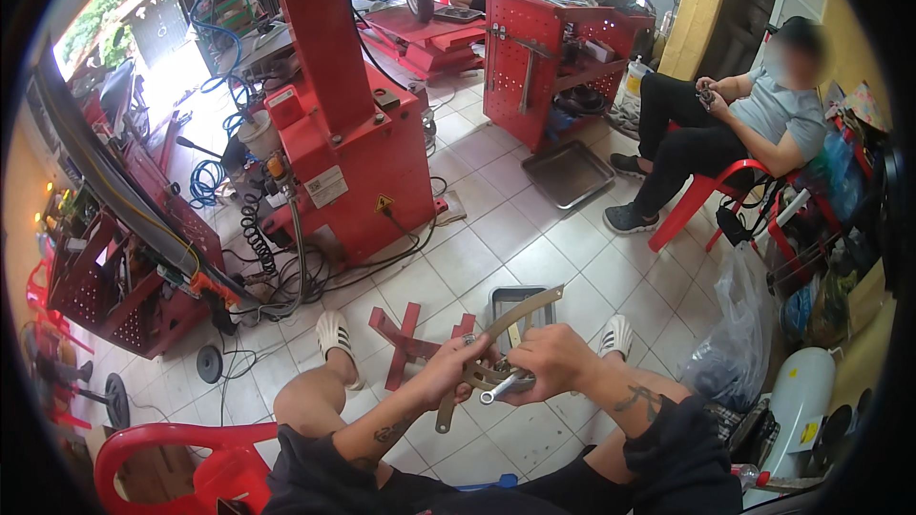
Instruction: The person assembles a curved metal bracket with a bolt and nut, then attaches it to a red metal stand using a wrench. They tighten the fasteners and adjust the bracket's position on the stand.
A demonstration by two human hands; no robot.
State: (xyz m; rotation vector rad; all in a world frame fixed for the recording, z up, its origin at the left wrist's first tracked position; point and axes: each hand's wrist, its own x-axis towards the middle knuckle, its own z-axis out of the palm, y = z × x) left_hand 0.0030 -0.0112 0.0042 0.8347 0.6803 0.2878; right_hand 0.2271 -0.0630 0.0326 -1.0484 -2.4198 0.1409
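My left hand [447, 370] is closed around a curved, flat, brass-coloured metal tool [525, 308], whose long arms stick out above and below the fingers. My right hand [553, 362] is closed against it from the other side. Out from under the right fingers points a silver wrench [489, 396], its ring end towards me. A round metal part seems to sit between the two hands, mostly covered by fingers and tool. Both hands are over the floor between my knees, just in front of a grey metal tray [495, 298].
A red steel stand [410, 343] lies beside the tray. Ahead stands a red machine [363, 200] with cables and hoses around its base. Further off are a red tool cart [520, 67] and a drip tray [569, 175]. At right, a person [787, 114] sits on a red chair, holding a small part.
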